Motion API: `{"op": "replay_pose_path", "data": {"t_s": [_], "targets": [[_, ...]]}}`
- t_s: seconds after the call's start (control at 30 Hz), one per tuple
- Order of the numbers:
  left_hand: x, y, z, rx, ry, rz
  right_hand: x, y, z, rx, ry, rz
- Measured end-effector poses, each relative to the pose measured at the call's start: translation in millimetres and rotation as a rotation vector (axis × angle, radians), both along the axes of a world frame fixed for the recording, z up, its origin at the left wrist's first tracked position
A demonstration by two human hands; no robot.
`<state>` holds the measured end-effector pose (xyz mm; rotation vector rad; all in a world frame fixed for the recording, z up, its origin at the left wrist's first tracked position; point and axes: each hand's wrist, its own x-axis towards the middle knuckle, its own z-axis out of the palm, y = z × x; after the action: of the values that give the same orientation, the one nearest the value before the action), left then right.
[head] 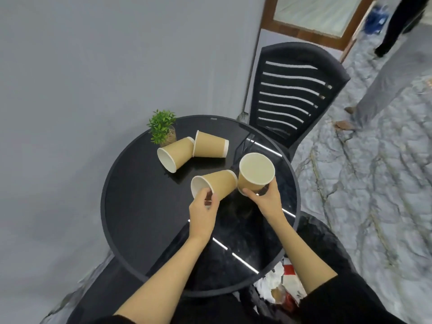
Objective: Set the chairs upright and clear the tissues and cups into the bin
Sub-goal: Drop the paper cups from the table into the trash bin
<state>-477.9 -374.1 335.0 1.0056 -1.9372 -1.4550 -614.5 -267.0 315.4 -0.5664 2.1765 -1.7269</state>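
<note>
Several tan paper cups are on the round black table (140, 206). My right hand (266, 197) grips one cup (256, 171) upright, lifted just above the table. My left hand (203, 206) pinches the white rim of a cup lying on its side (217, 183). Two more cups lie tipped near the far edge, one (175, 153) with its mouth toward me and one (210, 145) beside it. A black slatted chair (292, 94) stands upright behind the table. A bin lined with a black bag (327, 242) sits at the lower right, holding white tissues and wrappers (280, 284).
A small green potted plant (162, 127) stands at the table's far left edge. A grey wall runs along the left. A person's legs (378, 90) stand on the marbled floor at the right, near a wooden door frame (311, 33).
</note>
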Motion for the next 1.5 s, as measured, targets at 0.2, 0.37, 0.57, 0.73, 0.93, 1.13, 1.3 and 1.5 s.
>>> {"op": "replay_pose_path", "data": {"t_s": [0.2,0.37,0.57,0.73,0.93,1.13,1.3,1.5], "targets": [[-22,54,5,0.000,0.025,-0.315,17,101,5,-0.009,0.016,-0.288],[-49,115,7,-0.014,0.054,-0.645,33,198,1,0.046,-0.002,-0.568],[-71,175,5,-0.037,0.044,-0.924,57,266,-2,0.092,-0.028,-0.778],[-79,194,1,-0.160,-0.005,-1.086,68,284,-14,0.154,-0.057,-0.852],[-89,195,-3,-0.535,-0.086,-1.238,72,295,-28,0.182,-0.059,-0.854],[-93,195,-3,-0.737,-0.120,-1.362,64,298,-37,0.244,-0.091,-0.831],[-93,198,-8,-0.809,-0.229,-1.464,52,294,-36,0.310,-0.133,-0.790],[-93,197,-10,-0.799,-0.282,-1.498,44,290,-33,0.332,-0.186,-0.723]]}}
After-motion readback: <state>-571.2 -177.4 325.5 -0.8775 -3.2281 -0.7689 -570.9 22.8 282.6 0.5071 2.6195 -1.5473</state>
